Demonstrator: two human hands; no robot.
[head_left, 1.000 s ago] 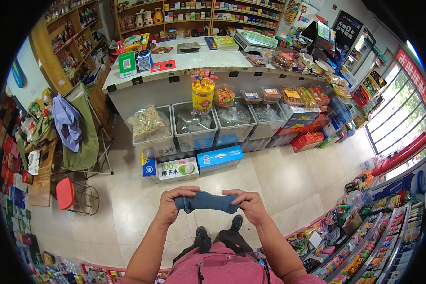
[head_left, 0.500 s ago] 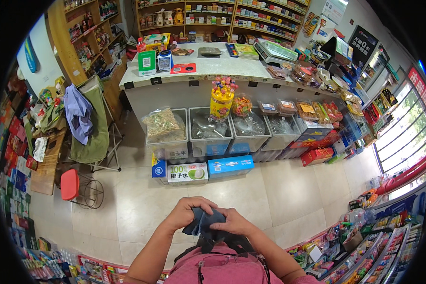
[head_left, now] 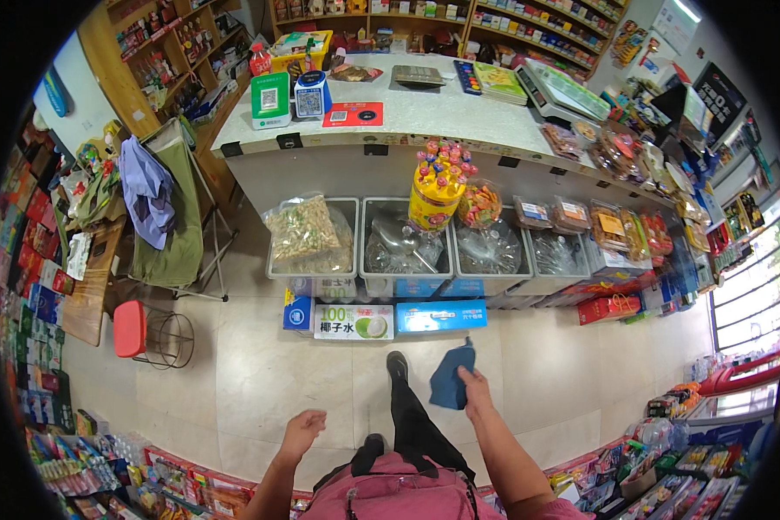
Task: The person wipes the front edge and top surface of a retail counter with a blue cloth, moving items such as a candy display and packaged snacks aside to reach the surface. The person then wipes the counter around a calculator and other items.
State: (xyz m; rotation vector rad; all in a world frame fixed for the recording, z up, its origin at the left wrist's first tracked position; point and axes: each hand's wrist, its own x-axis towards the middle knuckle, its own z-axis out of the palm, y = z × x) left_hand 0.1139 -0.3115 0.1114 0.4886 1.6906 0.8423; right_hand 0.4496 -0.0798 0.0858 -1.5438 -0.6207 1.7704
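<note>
My right hand (head_left: 474, 390) grips a dark blue cloth (head_left: 449, 380) by its right edge. The cloth hangs over the floor, short of the boxes below the counter. Off to the left and lower down, my left hand (head_left: 303, 432) holds nothing; its fingers are loosely bent and apart from the cloth. Beyond the cloth, a blue box (head_left: 442, 316) and a white box with a green fruit picture (head_left: 354, 321) sit on the floor. Above them stand grey bins (head_left: 406, 286) of bagged goods, with a yellow tub of lollipops (head_left: 434, 198) on top.
A pale counter (head_left: 260, 149) bears a green code stand (head_left: 270, 100) and a scale (head_left: 563, 91). To the left are a red stool (head_left: 130, 329) and a folding chair (head_left: 172, 234) draped with clothes. Packed shelves (head_left: 667, 494) line the near right side.
My hands have parted. The right one has carried the cloth forward and right, where it hangs more spread out. My left hand has let go and dropped leftward. One foot has stepped forward.
</note>
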